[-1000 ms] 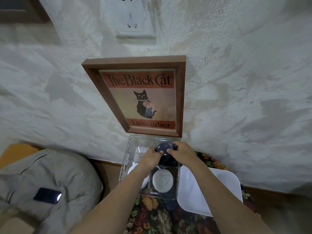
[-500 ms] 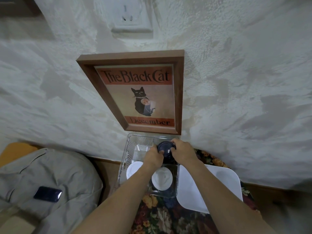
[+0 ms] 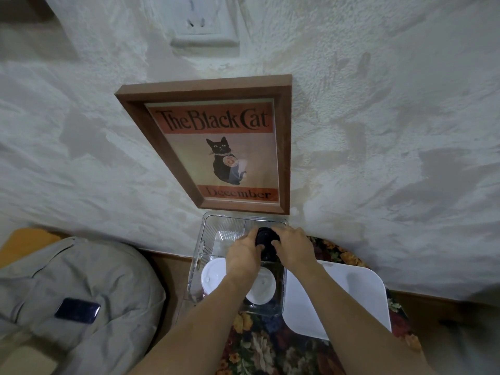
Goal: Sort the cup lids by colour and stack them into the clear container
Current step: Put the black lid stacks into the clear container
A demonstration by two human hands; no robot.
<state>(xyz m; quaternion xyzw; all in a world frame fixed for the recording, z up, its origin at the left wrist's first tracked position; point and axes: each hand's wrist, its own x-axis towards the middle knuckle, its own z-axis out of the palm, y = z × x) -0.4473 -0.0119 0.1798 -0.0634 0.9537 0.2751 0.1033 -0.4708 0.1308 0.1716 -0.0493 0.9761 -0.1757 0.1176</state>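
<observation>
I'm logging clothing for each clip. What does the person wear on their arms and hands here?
Nothing shows on them. The left hand and right hand are bare, without gloves, and no watch or bracelet shows at either wrist. The left forearm and right forearm are uncovered to the bottom edge of the picture, so no sleeve is in view.

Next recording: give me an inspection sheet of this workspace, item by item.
Surface: flowered cloth, partly covered.
Job's things: clear container with dividers; black lids at its far right compartment; white lids in both near compartments.
Clutter: white tray right of the container; phone on a grey cushion.
Grippers: left hand and right hand both hold the black lids.
Cables: nothing seen.
Surroundings: framed cat picture and wall socket on a rough white wall.
</observation>
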